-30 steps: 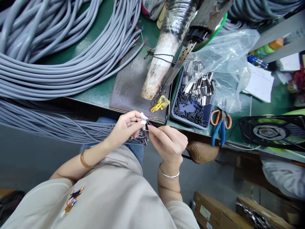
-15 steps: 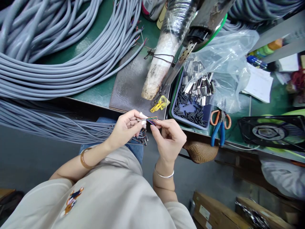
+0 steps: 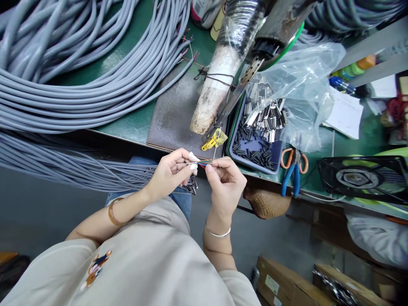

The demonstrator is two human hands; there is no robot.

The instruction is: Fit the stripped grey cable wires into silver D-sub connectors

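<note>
A cluster of thin, multicoloured insulated wires [image 3: 204, 162] is held in front of the person's body, just off the edge of the green-topped workbench [image 3: 126, 131]. The wires are pinched by the left hand [image 3: 168, 173], its thumb and finger tipped with white coverings [image 3: 193, 157]; their free ends are gripped between the right hand's [image 3: 227, 180] thumb and forefinger.

A barcode is borne by the white label [image 3: 200, 6] of a bottle at the bench's far side, but its wording cannot be read. The white label [image 3: 272, 284] on a brown cardboard box [image 3: 288, 291] below, and the stacked white paper sheets [image 3: 343, 114], are likewise illegible.

In the blue plastic tray [image 3: 277, 148], short black tubes [image 3: 259, 157] are scattered at the near end; silver metal connectors [image 3: 270, 120] are heaped behind them, partly covered by a clear plastic bag [image 3: 307, 95]. Blue-and-orange-handled pliers [image 3: 296, 172] are placed just beside the tray.
</note>
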